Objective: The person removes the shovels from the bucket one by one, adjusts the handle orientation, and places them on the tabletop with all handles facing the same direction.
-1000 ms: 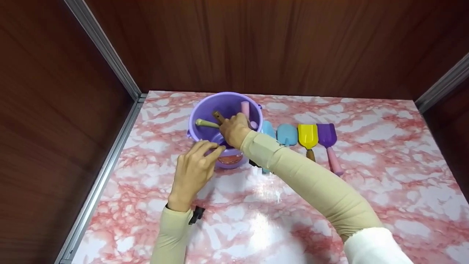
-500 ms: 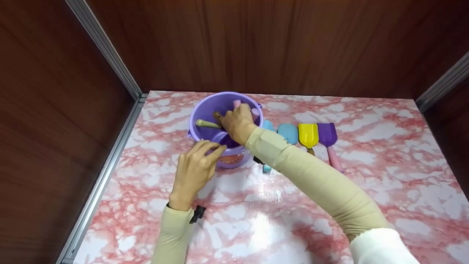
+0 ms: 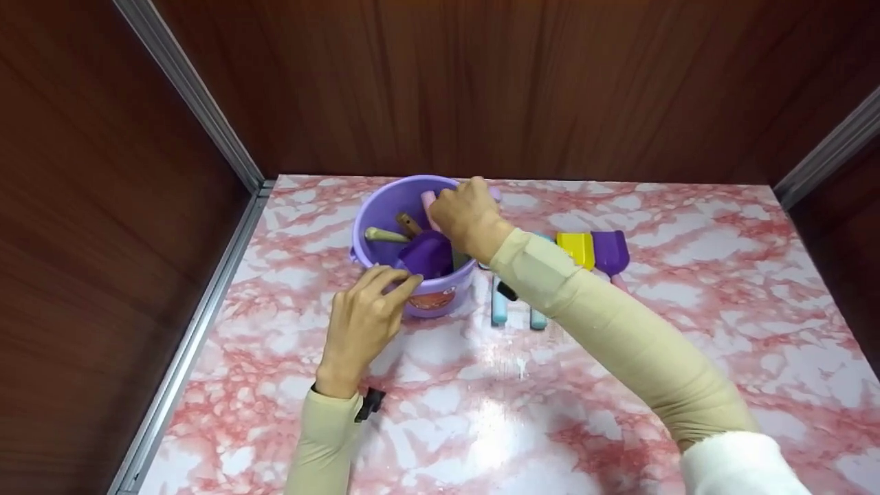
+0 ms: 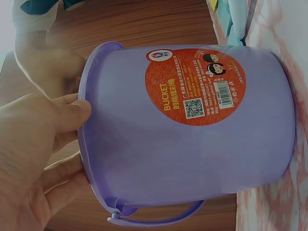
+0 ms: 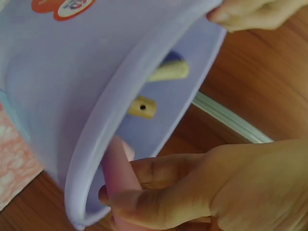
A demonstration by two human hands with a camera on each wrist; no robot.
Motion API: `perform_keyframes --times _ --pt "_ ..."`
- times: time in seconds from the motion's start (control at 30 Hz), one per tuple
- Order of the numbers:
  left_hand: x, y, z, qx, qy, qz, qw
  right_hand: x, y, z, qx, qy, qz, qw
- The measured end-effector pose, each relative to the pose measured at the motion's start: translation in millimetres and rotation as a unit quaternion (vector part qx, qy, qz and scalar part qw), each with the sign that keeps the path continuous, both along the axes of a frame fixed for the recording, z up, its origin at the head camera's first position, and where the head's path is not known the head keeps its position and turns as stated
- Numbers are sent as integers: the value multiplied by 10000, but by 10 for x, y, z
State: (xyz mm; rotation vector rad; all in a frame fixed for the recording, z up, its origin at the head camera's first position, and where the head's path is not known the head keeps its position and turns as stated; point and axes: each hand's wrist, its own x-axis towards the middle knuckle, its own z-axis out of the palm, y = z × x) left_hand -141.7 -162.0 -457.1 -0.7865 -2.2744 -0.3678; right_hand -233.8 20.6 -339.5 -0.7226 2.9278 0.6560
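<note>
A light purple bucket [image 3: 368, 258] stands upright on the tabletop. My left hand [image 3: 364, 320] pinches its near rim between thumb and fingers. At the right side of the opening, my right hand [image 3: 471, 216] grips the pink handle [image 5: 120, 180] of a toy shovel; a grey-green piece [image 3: 460, 258] shows in the bucket below that hand. Inside the bucket are a purple shovel blade [image 3: 427, 253], another pink handle [image 3: 430, 201], a pale green handle [image 3: 385, 235] and a brown handle [image 5: 143, 107] with a hole in its end.
Right of the bucket lie a yellow shovel [image 3: 577, 247] and a purple shovel [image 3: 610, 251] in a row. Two blue handles [image 3: 500, 309] stick out under my right forearm. Wood-grain walls [image 3: 440, 89] close off the back and sides of the marbled tabletop [image 3: 426, 412].
My right hand has moved right and up to the bucket's right rim, raising the pink handle. The purple blade inside shows more. My left hand stays at the rim.
</note>
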Motion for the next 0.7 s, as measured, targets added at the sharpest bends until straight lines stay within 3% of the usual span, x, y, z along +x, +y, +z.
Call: perform_keyframes --times 0.17,0.7 --pt "5 3 8 32 -7 -1 10000 6 229 82 -505 215 -6 9985" --pt "-14 -23 -11 152 -20 -58 9999 -67 924 345 -1010 251 107 9945"
